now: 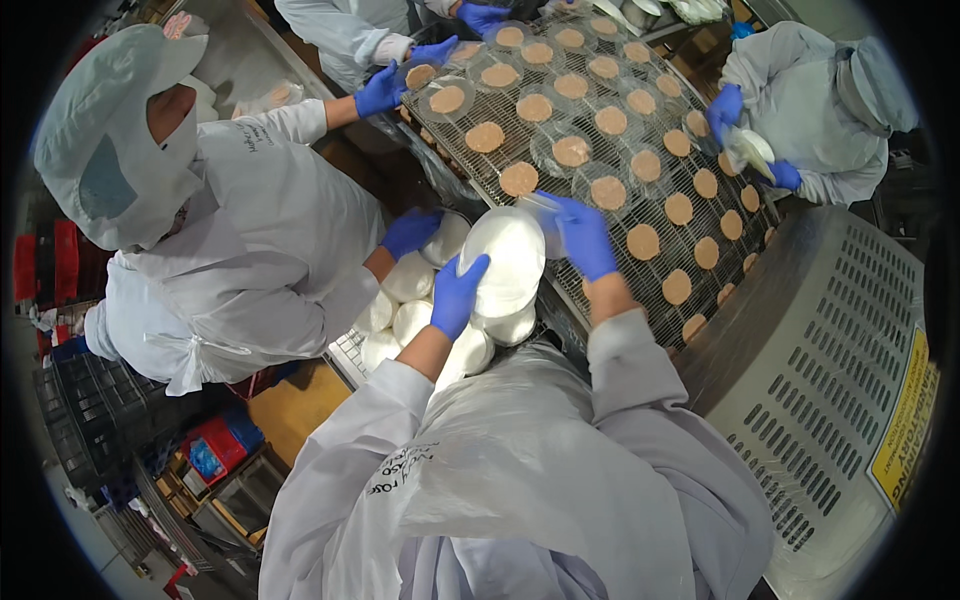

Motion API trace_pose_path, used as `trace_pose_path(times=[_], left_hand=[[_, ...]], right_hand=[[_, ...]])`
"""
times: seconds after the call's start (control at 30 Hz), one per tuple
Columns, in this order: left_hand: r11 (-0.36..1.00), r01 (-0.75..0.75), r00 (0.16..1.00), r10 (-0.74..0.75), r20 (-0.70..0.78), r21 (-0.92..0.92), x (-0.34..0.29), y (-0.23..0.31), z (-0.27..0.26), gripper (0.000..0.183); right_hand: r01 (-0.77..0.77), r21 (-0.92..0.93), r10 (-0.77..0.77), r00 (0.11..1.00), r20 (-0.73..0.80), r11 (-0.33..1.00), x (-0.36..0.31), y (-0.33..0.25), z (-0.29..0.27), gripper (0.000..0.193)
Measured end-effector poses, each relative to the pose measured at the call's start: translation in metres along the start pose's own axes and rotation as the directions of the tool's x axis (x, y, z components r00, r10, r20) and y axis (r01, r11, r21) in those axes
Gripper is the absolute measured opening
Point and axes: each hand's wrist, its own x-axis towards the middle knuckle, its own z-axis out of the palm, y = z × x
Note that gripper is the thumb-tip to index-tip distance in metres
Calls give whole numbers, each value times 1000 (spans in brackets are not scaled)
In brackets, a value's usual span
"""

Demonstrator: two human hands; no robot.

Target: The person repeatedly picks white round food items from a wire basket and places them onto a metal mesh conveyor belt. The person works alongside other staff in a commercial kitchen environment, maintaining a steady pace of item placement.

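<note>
My left hand (pixel 458 295), in a blue glove, is closed on a stack of thin white round sheets (pixel 505 255), its thumb lying on top. To its right, at the near edge of the wire-mesh conveyor (pixel 560 225), my gloved right hand (pixel 584 238) pinches a thin, see-through round sheet (pixel 540 207), smeared by motion. Closest to that sheet on the belt is a round pinkish-brown patty (pixel 519 179). Several more patties lie in rows, and many toward the far left rest on or under clear round sheets (pixel 571 152). Beneath my left hand are more white stacks (pixel 412 322).
A co-worker (pixel 250 210) stands close on my left, one hand at the white stacks and one at the belt. Another person (pixel 350 40) works at the far side, and one (pixel 810 110) at the right holds white sheets. A slotted metal guard (pixel 820 400) rises at my right.
</note>
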Motion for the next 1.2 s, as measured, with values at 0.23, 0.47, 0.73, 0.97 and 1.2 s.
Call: trace_pose_path(times=[0.23, 0.47, 0.73, 0.97, 1.2], left_hand=[[996, 29, 1000, -30, -6, -83, 5, -6, -9, 43], [1000, 15, 1000, -15, -2, 1, 2, 7, -5, 43], [995, -28, 999, 30, 15, -98, 18, -5, -17, 43], [998, -50, 999, 50, -3, -48, 18, -22, -27, 43], [999, 25, 999, -24, 43, -36, 20, -25, -23, 44]], right_hand=[[-162, -445, -56, 898, -437, 881, 70, 59, -170, 29], [-91, -510, -73, 954, -292, 855, 13, 68, -94, 30], [-85, -407, 156, 977, 145, 910, -6, -17, 42, 31], [-302, -554, 221, 953, -210, 776, 33, 51, -110, 24], [-356, -713, -91, 858, -506, 605, 34, 126, -169, 27]])
